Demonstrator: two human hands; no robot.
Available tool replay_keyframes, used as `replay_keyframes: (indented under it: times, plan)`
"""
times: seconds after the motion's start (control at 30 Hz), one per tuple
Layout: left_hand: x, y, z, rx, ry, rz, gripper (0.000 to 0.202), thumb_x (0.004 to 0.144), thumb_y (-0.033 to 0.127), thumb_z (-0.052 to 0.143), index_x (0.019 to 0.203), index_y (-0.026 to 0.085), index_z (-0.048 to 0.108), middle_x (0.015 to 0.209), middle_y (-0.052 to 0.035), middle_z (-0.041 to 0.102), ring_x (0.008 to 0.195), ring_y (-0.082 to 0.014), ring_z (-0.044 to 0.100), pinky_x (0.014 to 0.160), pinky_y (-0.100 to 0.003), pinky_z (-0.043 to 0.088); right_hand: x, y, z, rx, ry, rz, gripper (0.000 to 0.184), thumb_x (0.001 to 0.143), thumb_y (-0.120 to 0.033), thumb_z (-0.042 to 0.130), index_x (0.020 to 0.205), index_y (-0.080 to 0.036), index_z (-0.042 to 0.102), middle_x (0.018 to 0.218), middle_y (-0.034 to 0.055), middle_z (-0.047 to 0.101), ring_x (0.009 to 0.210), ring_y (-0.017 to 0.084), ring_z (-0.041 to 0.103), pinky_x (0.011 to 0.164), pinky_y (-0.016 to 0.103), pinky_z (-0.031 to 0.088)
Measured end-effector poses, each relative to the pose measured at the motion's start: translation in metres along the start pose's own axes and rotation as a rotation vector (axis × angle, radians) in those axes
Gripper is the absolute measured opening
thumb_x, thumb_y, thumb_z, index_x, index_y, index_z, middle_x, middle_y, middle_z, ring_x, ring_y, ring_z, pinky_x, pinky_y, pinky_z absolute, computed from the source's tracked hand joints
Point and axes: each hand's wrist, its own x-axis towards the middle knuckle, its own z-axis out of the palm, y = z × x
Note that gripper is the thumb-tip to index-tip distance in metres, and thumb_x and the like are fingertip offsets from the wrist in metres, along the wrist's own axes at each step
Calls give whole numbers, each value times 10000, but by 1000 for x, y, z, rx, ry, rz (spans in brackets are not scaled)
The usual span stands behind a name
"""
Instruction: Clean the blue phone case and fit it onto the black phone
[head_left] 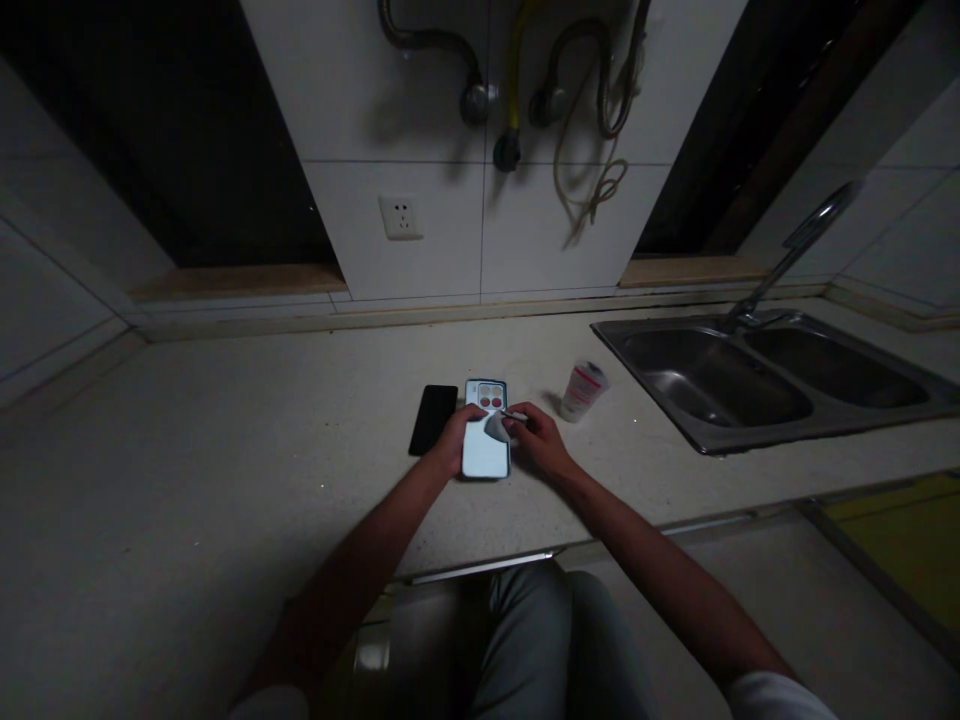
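Observation:
A pale blue phone [484, 450] lies back-up on the counter, its camera block at the far end. My left hand [456, 435] rests against the phone's left edge, fingers curled on it. My right hand [534, 435] is closed in a pinch on a small grey wipe or pad [496, 427] pressed on the phone's back. A black flat slab, perhaps a second phone or a screen panel [433, 419], lies just left of the left hand.
A small white tub with a red label [582, 390] stands right of my right hand. A steel double sink [772, 385] with a tap [795, 250] fills the right. Tiled wall with a socket [401, 216] and hoses behind. Counter edge [487, 565] is near my lap.

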Motion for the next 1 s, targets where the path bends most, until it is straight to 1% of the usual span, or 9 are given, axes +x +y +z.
replay_keyframes:
  times: [0.1, 0.2, 0.27, 0.37, 0.5, 0.63, 0.73, 0.9, 1.0]
  plan:
    - [-2, -5, 3, -122, -58, -29, 307, 699, 221, 591, 991, 157, 660, 879, -105, 757, 913, -302, 733, 867, -474, 572, 2, -5, -3, 34, 104, 2, 259, 793, -456, 699, 901, -225, 656, 778, -13, 646, 682, 169, 581, 635, 288, 475]
    - [-2, -9, 3, -207, -176, -127, 242, 776, 304, 590, 965, 163, 640, 940, -136, 756, 985, -329, 724, 914, -526, 545, 6, -10, -11, 2, 373, -49, 265, 810, -451, 677, 934, -226, 611, 802, -12, 616, 713, 166, 563, 653, 285, 470]
    - [-1, -11, 4, -238, -235, -161, 316, 843, 419, 573, 995, 151, 640, 984, -166, 750, 1013, -342, 717, 926, -543, 534, 7, -14, -13, -32, 516, -79, 262, 825, -439, 665, 955, -228, 579, 831, -7, 606, 750, 168, 559, 688, 289, 468]
    - [1, -14, 6, -252, -265, -180, 493, 918, 576, 487, 1073, 138, 651, 1023, -180, 745, 1012, -336, 717, 922, -528, 534, 6, -18, -9, -117, 569, -101, 244, 863, -447, 632, 958, -233, 566, 830, -5, 593, 762, 175, 548, 707, 300, 461]
    - [3, -17, 8, -248, -221, -123, 583, 966, 623, 396, 1135, 139, 674, 1015, -154, 755, 971, -303, 727, 907, -457, 549, 7, -24, 2, -494, 480, -243, 220, 901, -423, 608, 923, -208, 647, 904, 62, 666, 905, 246, 569, 865, 412, 457]
    - [3, -20, 9, -229, -170, -146, 564, 982, 585, 410, 1173, 134, 689, 988, -142, 763, 942, -288, 733, 901, -419, 550, 12, -27, 12, -826, 158, -365, 175, 926, -278, 584, 980, -203, 733, 1168, 127, 723, 1113, 310, 583, 1005, 516, 427]
    - [3, -21, 9, -235, -152, -155, 572, 987, 571, 413, 1230, 125, 677, 1002, -144, 763, 947, -286, 733, 906, -414, 547, 12, -28, 20, -908, -26, -426, 228, 919, -170, 560, 1039, -201, 752, 1293, 130, 692, 1222, 295, 588, 1049, 489, 468]
    - [6, -22, 6, -262, -143, -123, 589, 967, 604, 446, 1285, 153, 650, 1049, -136, 759, 996, -292, 725, 935, -426, 542, 3, -31, 29, -950, -153, -428, 374, 933, -101, 514, 1221, -245, 704, 1393, 85, 645, 1276, 248, 612, 1051, 435, 528]
    - [8, -20, 3, -266, -163, -109, 638, 945, 651, 441, 1286, 149, 637, 1093, -163, 746, 1035, -314, 713, 943, -463, 537, -10, -32, 29, -962, -267, -427, 355, 925, -101, 541, 1200, -243, 714, 1377, 99, 656, 1270, 253, 628, 1026, 421, 549]
